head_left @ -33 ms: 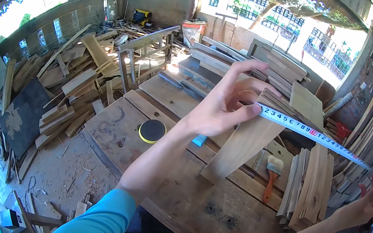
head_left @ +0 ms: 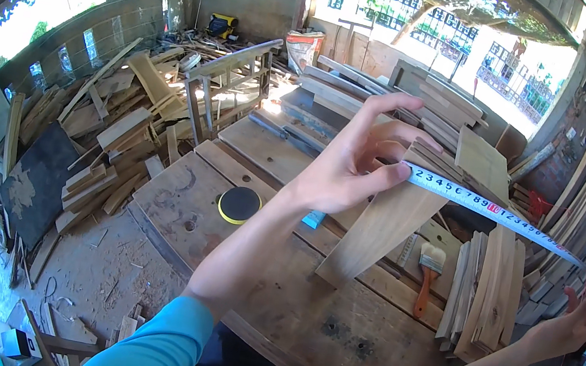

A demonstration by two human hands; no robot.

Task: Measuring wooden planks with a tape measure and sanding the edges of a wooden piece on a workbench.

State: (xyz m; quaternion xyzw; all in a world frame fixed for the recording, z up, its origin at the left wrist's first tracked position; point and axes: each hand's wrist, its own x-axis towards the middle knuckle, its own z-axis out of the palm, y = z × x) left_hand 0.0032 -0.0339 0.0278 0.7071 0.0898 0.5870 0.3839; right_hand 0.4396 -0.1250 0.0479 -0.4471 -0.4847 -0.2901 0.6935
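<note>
Brick walls and bright openings enclose the workshop, with a scrap wood pile [head_left: 116, 130] along the left side and a wooden frame [head_left: 231, 64] standing at its far edge. Across the middle stretches a worn wooden workbench [head_left: 275, 289]. Above it, the left hand [head_left: 359, 155] has its thumb clamped on the near-left end of a tape measure [head_left: 491, 206], the index finger raised clear of the blade. From there the pale blade runs out to the right, over the far part of a flat board [head_left: 381, 236] that slants across the bench, to the right hand [head_left: 577, 312] at the far right. Its fingers are bent around the blade, though the dim, warped rim of the view means I cannot tell how tightly they close.

Right of the board lie a paintbrush [head_left: 423, 294] with an orange handle and, beyond it, a stack of wood strips [head_left: 491, 294]. Left of the forearm sits a round black pad [head_left: 240, 205] with a yellow edge.
</note>
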